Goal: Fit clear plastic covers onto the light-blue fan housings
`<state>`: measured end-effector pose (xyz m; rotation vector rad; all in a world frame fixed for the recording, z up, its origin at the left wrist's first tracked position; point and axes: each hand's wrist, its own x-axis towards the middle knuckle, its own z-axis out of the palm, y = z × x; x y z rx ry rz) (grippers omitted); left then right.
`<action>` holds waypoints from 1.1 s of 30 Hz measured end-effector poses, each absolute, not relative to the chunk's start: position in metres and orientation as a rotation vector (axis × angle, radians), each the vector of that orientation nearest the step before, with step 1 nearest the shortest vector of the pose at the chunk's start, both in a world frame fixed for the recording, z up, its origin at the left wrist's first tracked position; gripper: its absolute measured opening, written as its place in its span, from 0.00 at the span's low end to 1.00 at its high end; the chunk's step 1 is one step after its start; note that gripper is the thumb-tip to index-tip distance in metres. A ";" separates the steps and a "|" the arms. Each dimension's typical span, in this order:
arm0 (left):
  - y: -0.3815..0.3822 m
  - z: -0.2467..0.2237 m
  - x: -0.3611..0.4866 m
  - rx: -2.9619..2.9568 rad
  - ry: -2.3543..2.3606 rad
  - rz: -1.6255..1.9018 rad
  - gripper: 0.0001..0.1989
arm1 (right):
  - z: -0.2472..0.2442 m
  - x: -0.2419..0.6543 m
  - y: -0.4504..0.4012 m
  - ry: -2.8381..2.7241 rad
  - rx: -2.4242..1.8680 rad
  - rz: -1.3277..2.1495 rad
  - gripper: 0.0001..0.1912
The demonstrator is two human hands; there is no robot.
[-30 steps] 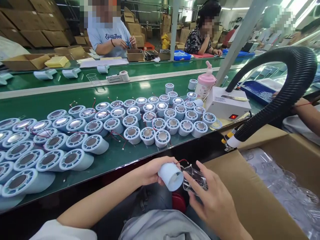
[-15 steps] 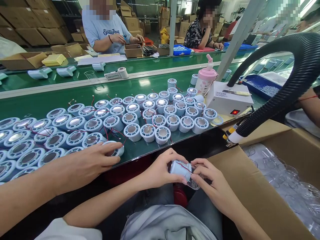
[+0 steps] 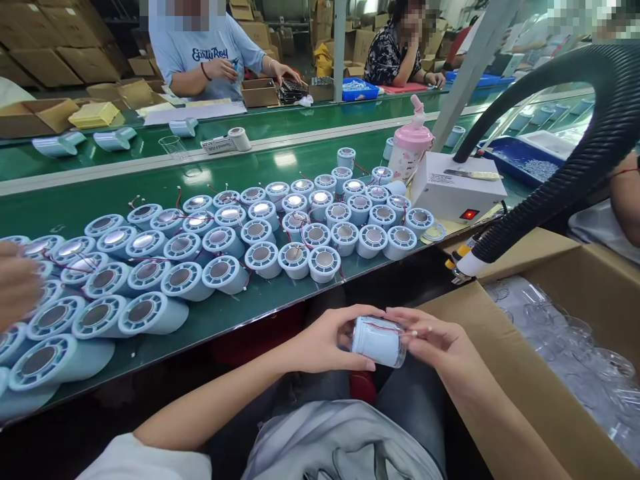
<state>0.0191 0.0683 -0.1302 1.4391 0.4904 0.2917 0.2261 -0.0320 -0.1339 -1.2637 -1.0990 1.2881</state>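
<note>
Above my lap, a light blue cylindrical part (image 3: 379, 341) sits inside a clear plastic cup, with a thin red wire along its side. My left hand (image 3: 330, 341) is wrapped round the closed left end of it. At the right end, my right hand (image 3: 431, 337) pinches the wire ends with their small white connector, its fingers close against the cup's rim. Many similar blue parts (image 3: 324, 261) with round metal centres and red wires stand in rows on the green bench (image 3: 280, 300) beyond my hands.
At the right, a cardboard box (image 3: 463, 333) holds clear plastic cups (image 3: 565, 340). A white machine (image 3: 457, 187) with a black hose (image 3: 545, 193) stands behind it, beside a pink bottle (image 3: 410, 150). Another person's blurred hand (image 3: 17, 283) is at far left. Co-workers sit across the bench.
The blue part has gone further into the clear cup, and my right fingers have moved to the wire ends. The other person's hand has withdrawn left from the blue parts.
</note>
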 end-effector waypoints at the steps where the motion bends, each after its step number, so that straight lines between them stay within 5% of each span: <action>1: 0.068 -0.131 0.019 1.361 0.508 0.300 0.33 | -0.134 0.226 -0.034 -1.243 -1.280 1.189 0.08; 3: 0.067 -0.133 0.018 1.240 0.530 0.289 0.35 | -0.135 0.226 -0.039 -1.524 -1.331 0.955 0.20; 7: 0.067 -0.128 0.015 1.305 0.517 0.221 0.38 | -0.132 0.228 -0.047 -1.732 -1.343 0.769 0.20; 33: 0.062 -0.107 0.011 1.675 0.405 0.343 0.37 | -0.123 0.226 -0.048 -1.116 -1.286 1.495 0.19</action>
